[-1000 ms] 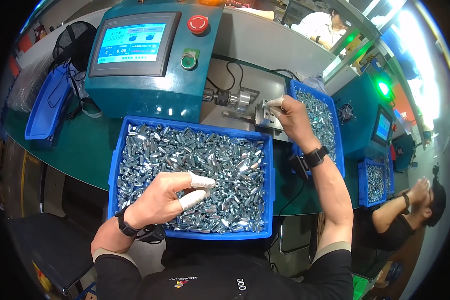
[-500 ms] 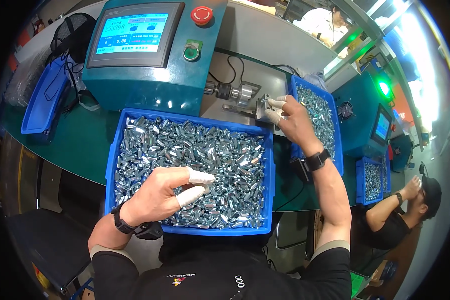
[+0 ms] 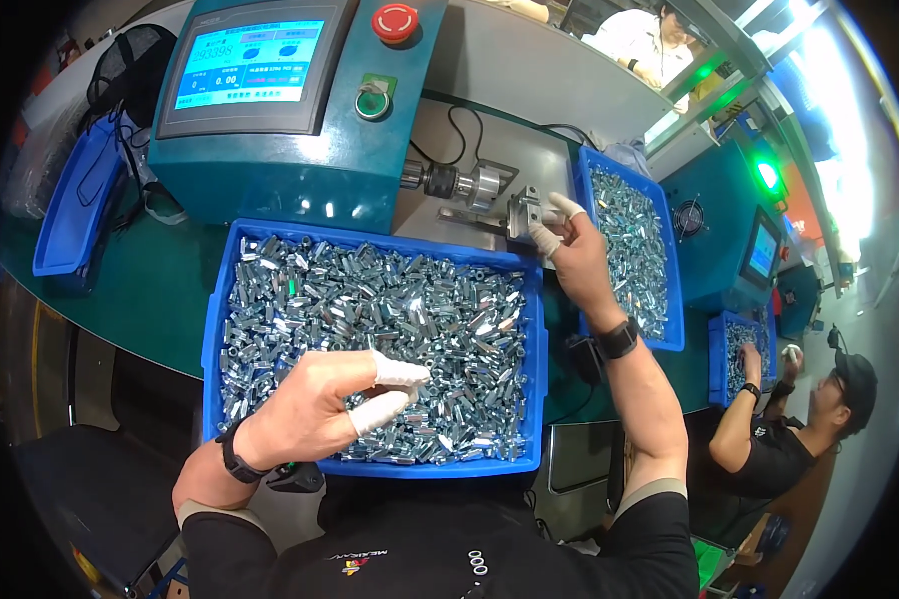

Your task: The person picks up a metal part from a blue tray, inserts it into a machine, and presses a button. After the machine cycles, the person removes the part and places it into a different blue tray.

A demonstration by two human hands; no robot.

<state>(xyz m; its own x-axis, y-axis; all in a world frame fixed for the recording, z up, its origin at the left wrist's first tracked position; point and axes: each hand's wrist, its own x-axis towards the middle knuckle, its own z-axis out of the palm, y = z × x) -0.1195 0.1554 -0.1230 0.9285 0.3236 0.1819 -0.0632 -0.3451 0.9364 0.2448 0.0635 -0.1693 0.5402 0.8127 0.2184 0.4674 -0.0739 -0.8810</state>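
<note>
My left hand (image 3: pixel 315 404), with white finger cots on thumb and forefinger, hovers over a blue bin (image 3: pixel 208 344) full of small shiny metal hex sleeves (image 3: pixel 370 290). Its thumb and forefinger are brought together in a pinch. Whatever may be between those tips is too small to make out. Beside a small metal holding block (image 3: pixel 522 214), my right hand (image 3: pixel 579 250) has its thumb and forefinger apart, also in white cots. The thumb is close to the block's side and the forefinger stands off it. A round steel chuck (image 3: pixel 484 188) on the green machine faces this block.
The machine carries a lit screen (image 3: pixel 255 65), a red stop button (image 3: pixel 395 22) and a green button (image 3: pixel 373 101). A second blue bin of metal parts (image 3: pixel 629 240) stands right of my right hand. A co-worker (image 3: pixel 779 429) sits at the far right; an empty blue tray (image 3: pixel 70 205) lies left.
My right hand's forefinger has lifted away from the holding block and the fingers have spread. My left hand keeps its pinch over the bin. The co-worker's hand has lowered to a bin.
</note>
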